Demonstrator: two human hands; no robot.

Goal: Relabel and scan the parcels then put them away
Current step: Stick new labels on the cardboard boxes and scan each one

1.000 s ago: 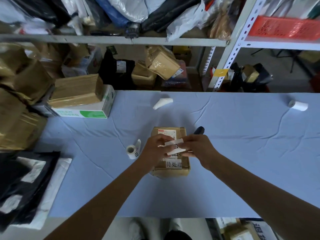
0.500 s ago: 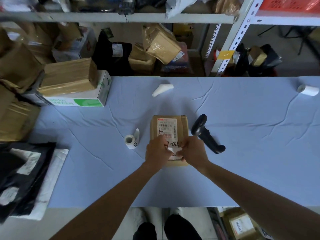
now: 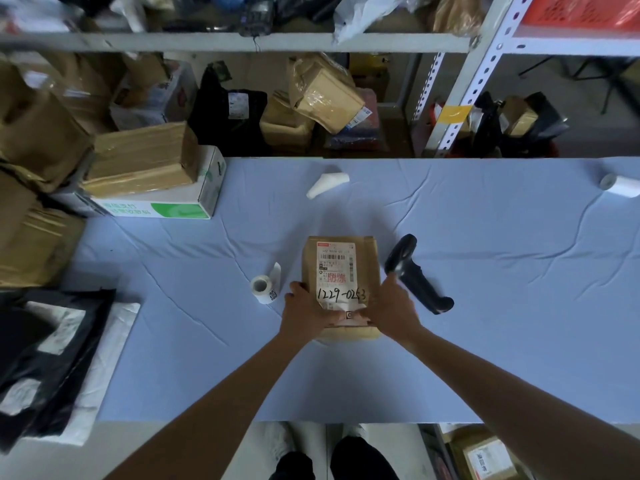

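Two hands, left (image 3: 304,313) and right (image 3: 391,310), seemingly flat-fingered, press label (image 3: 348,315) onto parcel (image 3: 341,271) between roll (image 3: 261,288) and scanner (image 3: 415,275).

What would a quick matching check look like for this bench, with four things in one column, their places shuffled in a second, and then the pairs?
Things
1. label roll
2. scanner
3. green-and-white carton
4. new label

Places
A. on the near end of the parcel
B. on the table, just right of the parcel
C. far left of the table, with a brown box stacked on it
D. on the table, just left of the parcel

Pairs: 1-D, 2-B, 3-C, 4-A
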